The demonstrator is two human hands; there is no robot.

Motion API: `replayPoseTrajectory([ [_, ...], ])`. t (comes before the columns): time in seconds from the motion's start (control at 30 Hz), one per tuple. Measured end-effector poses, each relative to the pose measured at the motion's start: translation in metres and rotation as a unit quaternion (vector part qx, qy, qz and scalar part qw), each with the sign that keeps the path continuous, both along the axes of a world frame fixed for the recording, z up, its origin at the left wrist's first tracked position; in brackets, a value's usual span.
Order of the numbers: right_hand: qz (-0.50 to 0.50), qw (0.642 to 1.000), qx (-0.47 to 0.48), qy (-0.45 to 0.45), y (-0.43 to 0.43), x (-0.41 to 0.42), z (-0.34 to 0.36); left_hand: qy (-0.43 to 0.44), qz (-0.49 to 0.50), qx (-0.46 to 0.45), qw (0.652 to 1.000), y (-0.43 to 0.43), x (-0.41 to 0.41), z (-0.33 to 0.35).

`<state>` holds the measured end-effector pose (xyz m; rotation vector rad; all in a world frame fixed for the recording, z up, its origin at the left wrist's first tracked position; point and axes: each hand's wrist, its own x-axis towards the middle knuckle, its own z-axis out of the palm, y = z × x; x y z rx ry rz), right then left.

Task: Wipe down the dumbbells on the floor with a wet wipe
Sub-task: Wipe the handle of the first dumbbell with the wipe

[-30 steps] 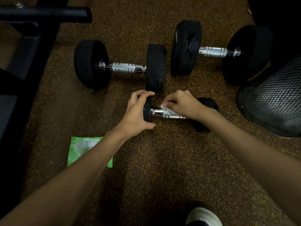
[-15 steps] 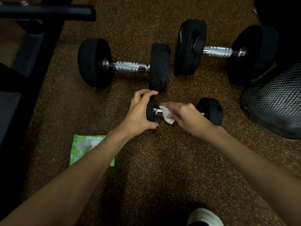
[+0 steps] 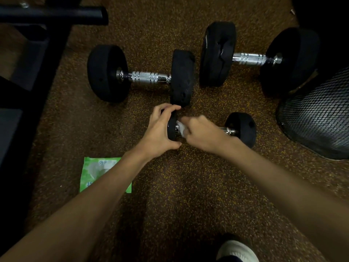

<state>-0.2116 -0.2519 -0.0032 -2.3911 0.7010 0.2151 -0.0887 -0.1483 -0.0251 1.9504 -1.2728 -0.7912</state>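
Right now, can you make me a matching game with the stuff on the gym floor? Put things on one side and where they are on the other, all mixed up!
Things:
1. small dumbbell
2. green wipe packet
3. black mesh bin
4. white wipe

Places:
A. at the far right edge of the floor
B. pressed on a chrome handle under the right hand
C. lying flat beside the left forearm
D. held steady at one end by the left hand

Pairs: 1-D, 2-C, 3-A, 4-B
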Motion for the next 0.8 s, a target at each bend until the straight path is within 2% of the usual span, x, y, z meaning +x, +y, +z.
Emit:
replayPoseTrajectory([
  [0.07, 0.048, 0.988, -0.145, 0.018, 0.016, -0.011, -0.014, -0.002, -0.002, -0.006, 1.0, 0.001, -0.001, 0.001],
  [0.1, 0.061, 0.98, -0.189, 0.009, 0.021, -0.016, -0.019, -0.003, -0.003, -0.007, 1.0, 0.001, -0.001, 0.002],
  [0.17, 0.061, 0.977, -0.204, -0.029, 0.022, -0.02, -0.027, -0.003, -0.001, -0.006, 1.0, 0.002, -0.002, 0.002],
  [0.23, 0.035, 0.983, -0.172, -0.046, 0.014, -0.014, -0.03, -0.004, 0.0, -0.004, 1.0, 0.001, -0.001, 0.002],
  [0.3, -0.018, 0.997, -0.067, -0.043, 0.004, -0.003, -0.016, -0.006, -0.001, -0.001, 1.0, 0.001, 0.0, 0.0],
  [0.4, -0.057, 0.991, 0.113, 0.049, -0.022, 0.017, 0.0, -0.004, -0.001, 0.001, 1.0, 0.001, 0.0, -0.002],
  [0.5, -0.074, 0.968, 0.182, 0.153, -0.037, 0.035, 0.001, -0.005, -0.002, -0.005, 1.0, 0.002, -0.001, -0.003],
  [0.67, -0.087, 0.965, 0.199, 0.148, -0.036, 0.044, -0.002, 0.007, -0.002, -0.004, 1.0, 0.001, 0.0, -0.001],
  [0.8, -0.055, 0.997, 0.036, 0.044, -0.013, 0.022, -0.009, 0.011, -0.003, 0.001, 1.0, 0.001, 0.001, 0.0],
])
